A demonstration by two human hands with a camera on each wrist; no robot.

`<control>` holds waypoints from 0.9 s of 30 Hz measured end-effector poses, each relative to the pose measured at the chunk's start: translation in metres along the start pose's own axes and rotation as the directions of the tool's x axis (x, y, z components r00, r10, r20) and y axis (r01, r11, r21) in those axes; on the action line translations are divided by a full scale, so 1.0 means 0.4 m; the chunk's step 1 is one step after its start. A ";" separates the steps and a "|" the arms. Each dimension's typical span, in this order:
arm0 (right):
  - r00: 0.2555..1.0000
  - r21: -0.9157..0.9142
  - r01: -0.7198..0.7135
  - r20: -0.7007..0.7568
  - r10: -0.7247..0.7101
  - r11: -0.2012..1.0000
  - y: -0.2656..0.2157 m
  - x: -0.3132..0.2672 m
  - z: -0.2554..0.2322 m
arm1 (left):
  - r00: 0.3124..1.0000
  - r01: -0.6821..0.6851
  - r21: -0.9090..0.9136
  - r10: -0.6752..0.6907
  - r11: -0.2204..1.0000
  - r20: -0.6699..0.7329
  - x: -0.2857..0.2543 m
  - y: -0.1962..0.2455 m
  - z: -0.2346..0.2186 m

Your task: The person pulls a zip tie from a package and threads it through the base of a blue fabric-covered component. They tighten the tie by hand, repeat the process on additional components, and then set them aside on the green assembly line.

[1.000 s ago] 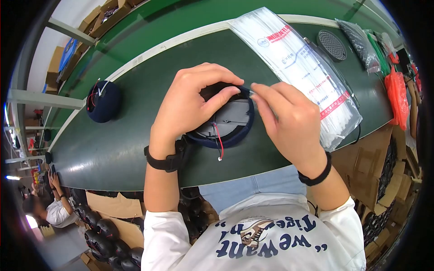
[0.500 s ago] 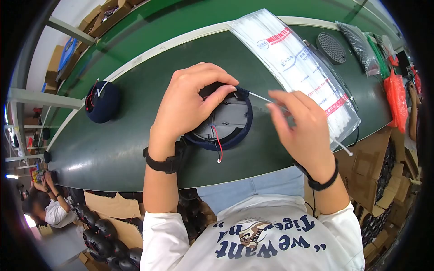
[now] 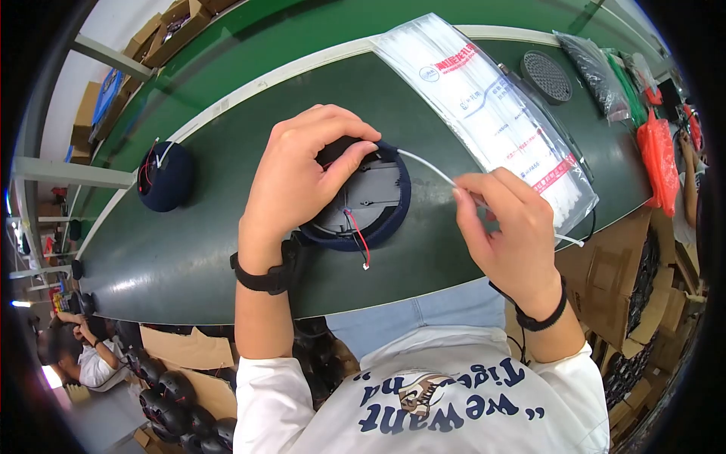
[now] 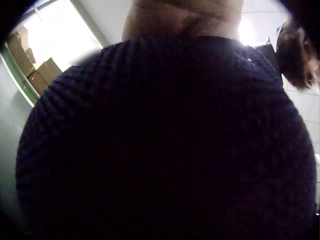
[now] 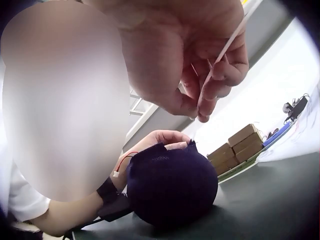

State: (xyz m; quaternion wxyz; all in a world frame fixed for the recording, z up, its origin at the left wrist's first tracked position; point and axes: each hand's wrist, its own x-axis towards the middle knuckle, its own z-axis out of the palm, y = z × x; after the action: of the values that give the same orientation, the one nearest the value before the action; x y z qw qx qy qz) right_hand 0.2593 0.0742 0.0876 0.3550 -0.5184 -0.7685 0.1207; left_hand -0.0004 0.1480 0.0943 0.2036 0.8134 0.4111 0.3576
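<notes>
While the left hand (image 3: 302, 170) pinches the upper edge of a round, dark blue fabric-covered housing (image 3: 403, 198) between thumb and fingers, the right hand (image 3: 514, 234) pinches a thin white strip (image 3: 427, 166). The two hands are apart, with the strip bowing from the housing's edge to the right fingertips and its far end showing beyond that hand. The housing lies at the center of the frame on the dark green worktop (image 3: 212, 250), its open side toward the head camera, showing a gray inside. A red wire (image 3: 359, 233) comes out of it, ending in a small white connector (image 3: 366, 266) near its lower edge.

To the right of the housing, a clear bag of white strips (image 3: 484, 106) slants down from the top of the frame. Beyond the bag, at upper right, are a dark round grille (image 3: 546, 76), a bag with dark contents (image 3: 594, 79) and a red plastic bag (image 3: 657, 163) at the worktop's edge. Well to the left sits another dark blue round housing (image 3: 172, 181), with red wire and a white strip at its opening. At lower left, another person (image 3: 94, 363) is near the worktop, beside black round shells (image 3: 178, 386).
</notes>
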 end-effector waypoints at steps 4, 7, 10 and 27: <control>0.991 -0.016 0.088 -0.097 -0.089 0.996 0.006 0.021 0.048 | 1.000 -0.007 0.008 0.007 1.000 0.006 0.003 -0.001 0.005; 0.985 -0.057 0.140 -0.092 -0.145 0.988 0.013 0.015 0.022 | 1.000 0.013 0.012 -0.013 1.000 -0.002 0.002 0.001 -0.003; 0.978 -0.112 0.183 -0.082 -0.193 0.977 0.020 0.004 0.005 | 1.000 0.008 0.004 -0.008 1.000 0.005 -0.001 -0.001 -0.001; 0.978 0.007 0.165 -0.127 -0.163 0.986 0.018 0.074 0.083 | 1.000 -0.015 0.045 0.015 0.999 -0.001 0.004 0.000 0.010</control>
State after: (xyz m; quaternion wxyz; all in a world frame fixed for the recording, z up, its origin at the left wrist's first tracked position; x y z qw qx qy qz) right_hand 0.2360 0.1094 0.0720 0.4160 -0.4569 -0.7836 0.0647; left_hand 0.0033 0.1491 0.0924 0.1823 0.8207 0.4130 0.3503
